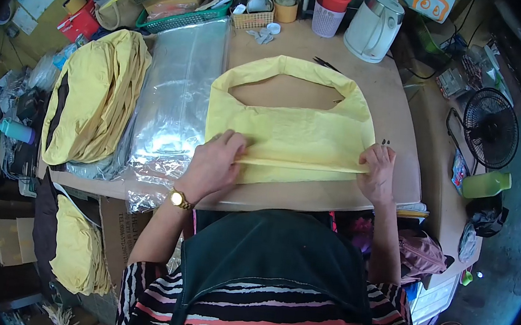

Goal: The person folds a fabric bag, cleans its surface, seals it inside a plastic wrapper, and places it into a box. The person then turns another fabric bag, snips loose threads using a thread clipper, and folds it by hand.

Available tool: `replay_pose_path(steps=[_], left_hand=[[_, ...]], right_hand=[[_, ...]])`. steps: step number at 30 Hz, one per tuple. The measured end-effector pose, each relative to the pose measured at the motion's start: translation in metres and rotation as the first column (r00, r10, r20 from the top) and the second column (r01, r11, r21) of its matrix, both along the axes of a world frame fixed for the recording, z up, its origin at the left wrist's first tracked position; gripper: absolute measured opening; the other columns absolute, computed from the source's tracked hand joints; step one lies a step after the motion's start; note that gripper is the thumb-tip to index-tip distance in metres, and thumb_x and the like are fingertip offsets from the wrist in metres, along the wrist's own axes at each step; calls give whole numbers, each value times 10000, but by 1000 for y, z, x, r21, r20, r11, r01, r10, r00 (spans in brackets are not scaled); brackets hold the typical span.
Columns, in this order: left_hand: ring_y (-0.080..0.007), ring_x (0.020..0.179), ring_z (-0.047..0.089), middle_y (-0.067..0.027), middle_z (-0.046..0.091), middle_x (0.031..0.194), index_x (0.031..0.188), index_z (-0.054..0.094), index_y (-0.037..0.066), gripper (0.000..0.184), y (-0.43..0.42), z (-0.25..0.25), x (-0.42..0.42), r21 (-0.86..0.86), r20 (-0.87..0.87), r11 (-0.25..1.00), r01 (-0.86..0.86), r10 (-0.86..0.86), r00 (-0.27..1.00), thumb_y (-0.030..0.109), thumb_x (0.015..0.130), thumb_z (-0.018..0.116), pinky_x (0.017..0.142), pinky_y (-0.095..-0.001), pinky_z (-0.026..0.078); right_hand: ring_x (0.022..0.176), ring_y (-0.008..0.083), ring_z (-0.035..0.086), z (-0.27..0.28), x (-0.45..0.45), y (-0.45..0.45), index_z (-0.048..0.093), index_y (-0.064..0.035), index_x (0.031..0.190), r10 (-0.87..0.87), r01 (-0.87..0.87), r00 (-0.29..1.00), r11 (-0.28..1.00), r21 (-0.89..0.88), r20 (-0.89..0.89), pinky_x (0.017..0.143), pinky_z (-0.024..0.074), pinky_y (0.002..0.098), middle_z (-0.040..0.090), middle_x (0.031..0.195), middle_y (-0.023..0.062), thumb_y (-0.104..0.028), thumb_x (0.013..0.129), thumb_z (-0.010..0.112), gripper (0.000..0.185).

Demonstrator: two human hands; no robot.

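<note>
1. A tan worktable (397,126) filled the middle of a cluttered room, with a white kettle (374,27) at its far side and a black fan (491,128) beyond its right side.
2. The yellow cloth bag (290,124) lay flat on the table, its handle loop pointing away from the person and a crosswise fold near its lower edge.
3. The left hand (213,164) rested at the fold's left end, fingers bent against the cloth; whether they pinched it, I cannot tell.
4. The right hand (377,175) had thumb and fingers closed on the bag's right edge.
5. Clear plastic sleeves (179,90) lay left of the bag, beside a yellow cloth pile (99,95).
</note>
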State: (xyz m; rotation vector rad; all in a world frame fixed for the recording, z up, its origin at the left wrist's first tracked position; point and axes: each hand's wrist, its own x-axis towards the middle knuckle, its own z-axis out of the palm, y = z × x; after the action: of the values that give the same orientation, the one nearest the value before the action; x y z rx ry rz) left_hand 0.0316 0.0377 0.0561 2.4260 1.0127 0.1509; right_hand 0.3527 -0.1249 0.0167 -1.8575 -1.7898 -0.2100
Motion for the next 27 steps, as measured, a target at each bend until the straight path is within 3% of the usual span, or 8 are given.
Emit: replay_pose_path(steps=[2,8,15,20,21,22,24,27], left_hand=[[-306,879,587,-105,580,859,830,532,78,173,1,-8,12,467,115,873,138,-215,970,63,690,632,745,-401,448],[-265,858,587,-84,573,827,735,621,97,75,29,-69,16,429,-94,861,273,-258,962,132,788,581,763,-403,433],[-255,824,560,-61,541,789,738,607,108,65,22,-74,3,527,-17,836,154,-171,985,144,792,603,755,-386,389],[-282,936,516,-102,532,942,907,589,80,164,9,-39,-18,589,-219,797,134,-2,976,166,774,632,763,-438,358],[-368,1152,461,-181,500,1190,1151,556,56,387,4,0,-12,237,-457,960,147,-23,889,212,806,636,900,-511,354],[-368,1152,461,-181,500,1190,1151,556,56,387,-6,10,-4,241,-452,960,143,-20,892,212,806,636,900,-511,354],[-440,1353,289,-229,348,1437,1379,425,50,602,-31,16,16,450,-19,891,55,-52,998,311,866,602,1066,-601,225],[-441,1431,119,-208,183,1552,1485,289,94,733,-27,-21,59,458,46,889,-13,-9,999,460,898,534,1090,-686,74]], right_hand=[[810,253,516,4,-5,5,485,-97,729,6,-11,997,998,69,72,793,361,393,477,768,60,8,535,639,269],[831,258,521,-35,19,24,519,-78,763,131,-108,964,988,-108,232,819,365,396,495,795,76,-25,653,572,134],[890,273,537,-27,23,26,548,-79,798,84,-33,966,978,-206,243,840,378,407,522,841,82,-22,697,554,116],[961,282,536,-11,23,13,577,-86,978,-265,298,899,953,-45,348,879,374,433,563,995,102,-24,744,548,243],[1014,280,531,2,22,10,565,-91,1039,-355,366,899,931,6,257,916,365,446,565,1053,101,-37,758,548,286],[1067,278,527,9,20,8,553,-96,1099,-431,429,888,902,49,161,953,356,460,567,1110,99,-50,772,548,331],[1240,281,465,7,-18,16,535,-90,1192,-310,309,936,950,33,165,1070,271,527,537,1263,107,-156,835,568,365],[1386,289,325,-2,-62,46,478,-87,1318,-188,214,955,972,-95,231,1128,157,589,430,1427,117,-309,887,577,495]])
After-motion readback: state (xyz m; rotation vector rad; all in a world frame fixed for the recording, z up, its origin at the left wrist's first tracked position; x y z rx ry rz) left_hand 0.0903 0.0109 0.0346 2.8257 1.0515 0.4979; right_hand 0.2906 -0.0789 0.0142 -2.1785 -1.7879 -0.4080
